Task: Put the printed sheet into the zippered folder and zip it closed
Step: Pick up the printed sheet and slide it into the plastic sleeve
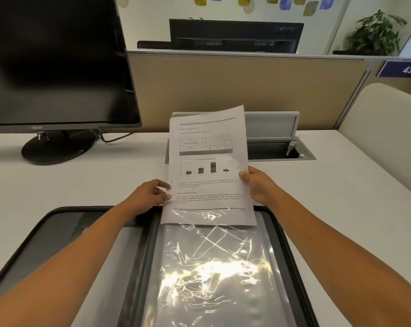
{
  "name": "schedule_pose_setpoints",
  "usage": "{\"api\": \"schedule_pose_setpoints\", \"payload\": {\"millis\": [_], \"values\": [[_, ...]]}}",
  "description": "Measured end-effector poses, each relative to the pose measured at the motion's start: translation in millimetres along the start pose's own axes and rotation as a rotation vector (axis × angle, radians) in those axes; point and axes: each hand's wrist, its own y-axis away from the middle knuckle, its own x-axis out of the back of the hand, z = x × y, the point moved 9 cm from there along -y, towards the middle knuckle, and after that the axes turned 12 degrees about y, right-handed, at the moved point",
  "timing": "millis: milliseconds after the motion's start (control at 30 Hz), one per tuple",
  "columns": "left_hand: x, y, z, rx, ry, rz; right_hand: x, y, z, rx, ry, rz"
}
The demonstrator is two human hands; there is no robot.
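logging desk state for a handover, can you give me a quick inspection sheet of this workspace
surface: white desk, folder lying open on it
job's things: printed sheet held up tilted, its lower end just inside the clear sleeve of the zippered folder; folder not zipped
clutter: nothing seen
hands: left hand pinches the sheet's left edge; right hand grips its right edge
cables: one dark cable by the monitor stand; open cable hatch in the desk
surroundings: beige partition, second monitor, potted plant, sign reading 438
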Motion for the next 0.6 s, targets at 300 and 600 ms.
{"api": "schedule_pose_setpoints", "payload": {"millis": [300, 600], "values": [[7.0, -4.9, -12.2, 0.128, 0.08, 0.165, -6.3, -6.1, 25.4, -0.152, 0.077, -0.1], [5.0, -0.2, -2.3, 0.154, -0.112, -0.007, -6.4, -6.3, 21.7, -0.067, 0.088, -0.096]]}}
